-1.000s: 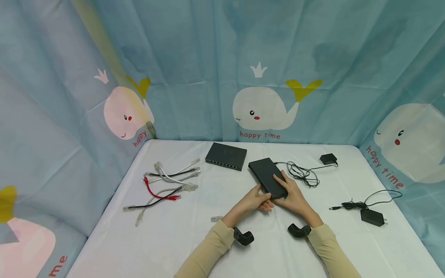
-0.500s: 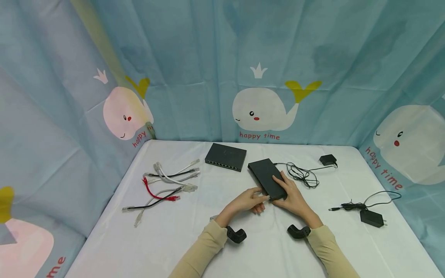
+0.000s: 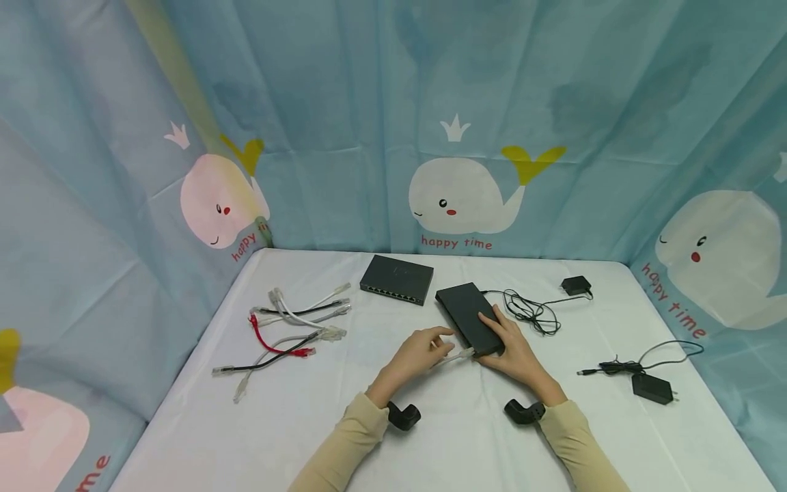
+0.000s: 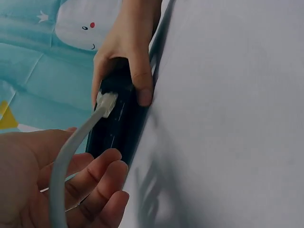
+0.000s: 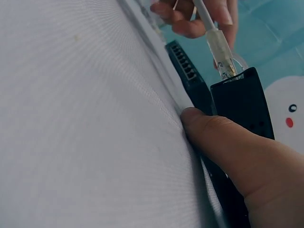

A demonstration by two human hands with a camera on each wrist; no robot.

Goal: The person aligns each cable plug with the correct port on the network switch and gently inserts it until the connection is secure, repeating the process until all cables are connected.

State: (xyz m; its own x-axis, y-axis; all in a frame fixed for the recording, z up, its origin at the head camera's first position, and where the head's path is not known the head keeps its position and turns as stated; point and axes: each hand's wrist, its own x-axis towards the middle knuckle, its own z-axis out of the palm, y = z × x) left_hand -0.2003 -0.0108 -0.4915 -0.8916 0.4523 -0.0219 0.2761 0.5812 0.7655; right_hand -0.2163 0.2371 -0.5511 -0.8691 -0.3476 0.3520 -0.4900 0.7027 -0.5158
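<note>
A black network switch (image 3: 468, 318) lies at a slant on the white table, and my right hand (image 3: 513, 348) grips its near right corner, thumb along the near side. A white network cable (image 4: 71, 152) has its clear plug (image 5: 221, 51) at a port on the switch's near edge; the right wrist view shows the plug partly in the port. My left hand (image 3: 419, 352) is just left of that plug, fingers loosely bent and spread. The cable runs past its palm without fingers closed round it. The cable's far end is hidden by the left hand.
Another black switch (image 3: 396, 279) with a row of ports lies behind. Several short network cables (image 3: 295, 324), white, grey, black and red, lie at left. A coiled power cord (image 3: 531, 311) runs from the held switch to an adapter (image 3: 576, 285); another adapter (image 3: 653, 389) lies right.
My left hand has let go at the switch's near corner and drawn back to the left, leaving the white cable's plug in sight. The right hand keeps its grip on the switch.
</note>
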